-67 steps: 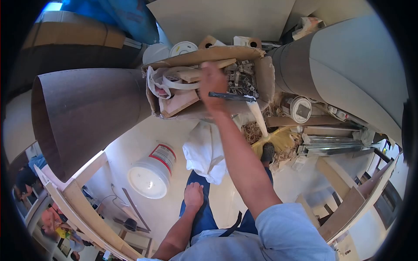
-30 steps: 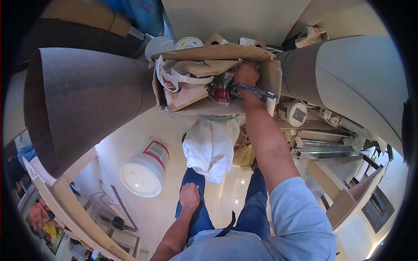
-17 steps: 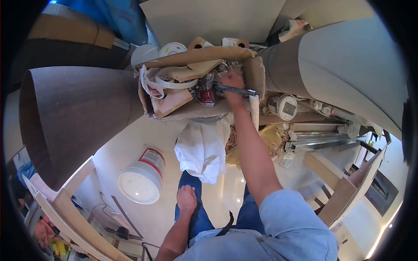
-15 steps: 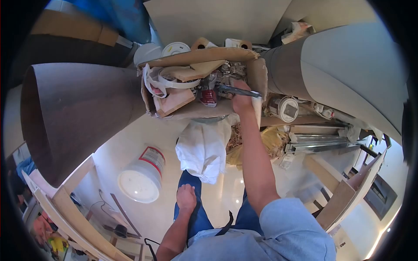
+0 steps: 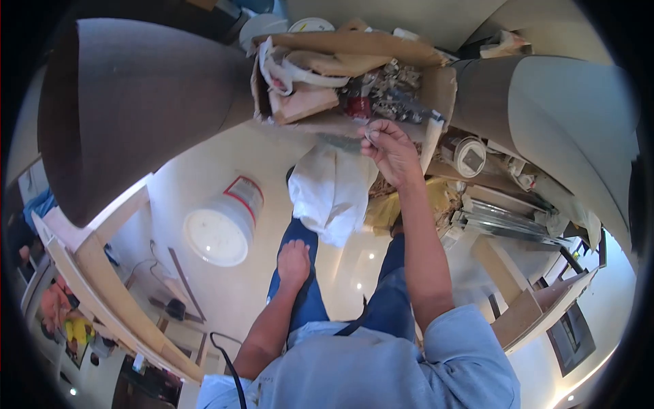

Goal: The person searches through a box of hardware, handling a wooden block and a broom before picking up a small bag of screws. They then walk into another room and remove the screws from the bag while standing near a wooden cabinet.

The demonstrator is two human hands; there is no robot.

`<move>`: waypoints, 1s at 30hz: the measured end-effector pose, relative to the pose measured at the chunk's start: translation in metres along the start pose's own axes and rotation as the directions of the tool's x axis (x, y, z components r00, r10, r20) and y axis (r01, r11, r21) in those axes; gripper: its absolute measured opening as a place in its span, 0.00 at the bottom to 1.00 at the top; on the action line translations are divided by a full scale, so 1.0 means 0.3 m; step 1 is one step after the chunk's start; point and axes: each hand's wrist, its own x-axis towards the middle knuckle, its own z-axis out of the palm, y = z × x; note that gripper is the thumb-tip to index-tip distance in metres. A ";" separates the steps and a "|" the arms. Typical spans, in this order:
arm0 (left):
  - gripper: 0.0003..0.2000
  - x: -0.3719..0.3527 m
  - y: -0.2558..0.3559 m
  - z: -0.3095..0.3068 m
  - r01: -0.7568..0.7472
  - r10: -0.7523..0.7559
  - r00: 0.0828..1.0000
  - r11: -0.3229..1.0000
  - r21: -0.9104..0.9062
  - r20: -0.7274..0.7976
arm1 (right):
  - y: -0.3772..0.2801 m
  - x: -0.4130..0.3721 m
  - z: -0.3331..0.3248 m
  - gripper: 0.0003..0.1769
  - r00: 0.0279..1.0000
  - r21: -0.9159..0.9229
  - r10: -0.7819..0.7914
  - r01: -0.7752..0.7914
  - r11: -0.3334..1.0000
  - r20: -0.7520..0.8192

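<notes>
Head view. Right hand [image 5: 394,151], one: thumb and fingertips pinched on one small piece [image 5: 369,135], too small to identify, just before the front wall of the box. Left hand [image 5: 295,262], one: on the thigh, fingers curled together. Cardboard box [image 5: 354,43], one, containing: wooden pieces, two visible; red-labelled packet [image 5: 357,107], one; metal fittings [image 5: 402,80], many, uncountable. White bucket [image 5: 216,236], lidded, one, on the floor. White cloth [image 5: 330,194], one.

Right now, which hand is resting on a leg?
The left hand, on the left thigh; the right hand pinches a small item near the cardboard box.
</notes>
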 end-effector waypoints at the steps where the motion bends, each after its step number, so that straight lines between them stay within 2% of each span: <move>1: 0.08 0.002 0.004 -0.006 -0.007 0.007 1.000 1.000 -0.014 -0.012 | 0.017 -0.060 0.016 0.08 0.999 0.040 0.038 -0.038 0.998 0.017; 4: 0.09 0.012 0.002 0.003 -0.001 0.000 1.000 1.000 -0.008 -0.031 | 0.049 -0.247 -0.003 0.09 0.998 0.098 0.066 -0.065 0.993 -0.005; 6: 0.10 0.019 0.012 -0.012 0.009 -0.010 1.000 1.000 -0.027 -0.024 | 0.025 -0.424 0.011 0.14 0.976 0.102 0.117 -0.100 0.990 -0.186; 7: 0.10 0.014 0.024 -0.030 0.006 -0.007 1.000 0.999 -0.048 -0.018 | 0.026 -0.506 -0.036 0.18 0.983 0.142 0.105 -0.084 0.986 -0.151; 8: 0.10 -0.006 0.033 -0.040 -0.025 0.025 1.000 0.999 -0.029 0.008 | -0.014 -0.603 -0.016 0.18 0.979 0.163 0.088 -0.058 0.985 -0.184; 10: 0.11 -0.020 0.074 -0.077 0.009 -0.017 1.000 0.943 -0.332 -0.022 | -0.125 -0.778 0.012 0.19 0.997 0.238 0.026 -0.007 0.971 -0.077; 11: 0.10 -0.038 0.136 -0.117 -0.072 0.066 0.997 0.912 -0.404 -0.030 | -0.159 -0.855 -0.010 0.26 1.000 0.200 -0.012 0.015 0.980 -0.016; 12: 0.10 -0.069 0.208 -0.140 -0.096 0.093 0.995 0.916 -0.390 -0.028 | -0.192 -0.929 -0.027 0.26 0.999 0.211 -0.039 0.044 0.977 -0.028; 13: 0.10 -0.109 0.333 -0.201 -0.151 0.132 0.988 0.788 -0.597 -0.075 | -0.239 -0.999 -0.018 0.28 0.999 0.290 -0.050 0.054 0.955 -0.020; 14: 0.09 -0.150 0.478 -0.272 -0.205 0.163 0.978 0.607 -0.767 -0.133 | -0.289 -1.066 -0.017 0.31 0.998 0.362 -0.069 0.066 0.930 -0.005; 15: 0.08 -0.212 0.639 -0.371 -0.269 0.222 0.959 0.533 -0.802 -0.175 | -0.327 -1.134 -0.020 0.37 0.994 0.331 -0.100 0.106 0.938 -0.035; 16: 0.08 -0.284 0.806 -0.472 -0.327 0.278 0.936 0.453 -0.830 -0.217 | -0.362 -1.201 -0.031 0.37 0.991 0.337 -0.127 0.131 0.932 -0.033; 18: 0.05 -0.407 1.086 -0.585 -0.539 0.437 0.814 0.322 -0.778 -0.383 | -0.430 -1.327 -0.060 0.37 0.978 0.372 -0.203 0.174 0.912 0.039; 19: 0.05 -0.464 1.198 -0.617 -0.561 0.448 0.801 0.325 -0.762 -0.398 | -0.462 -1.389 -0.071 0.37 0.973 0.379 -0.223 0.186 0.906 0.056; 21: 0.05 -0.568 1.370 -0.641 -0.800 0.648 0.574 0.313 -0.511 -0.501 | -0.521 -1.509 -0.096 0.39 0.968 0.423 -0.247 0.206 0.883 0.043; 24: 0.05 -0.689 1.494 -0.555 -0.842 0.666 0.538 0.390 -0.373 -0.517 | -0.610 -1.679 -0.159 0.38 0.952 0.462 -0.285 0.206 0.863 0.107; 30: 0.05 -0.945 1.633 -0.532 -0.907 0.720 0.404 0.396 -0.144 -0.565 | -0.685 -1.955 -0.202 0.36 0.943 0.491 -0.295 0.187 0.851 0.152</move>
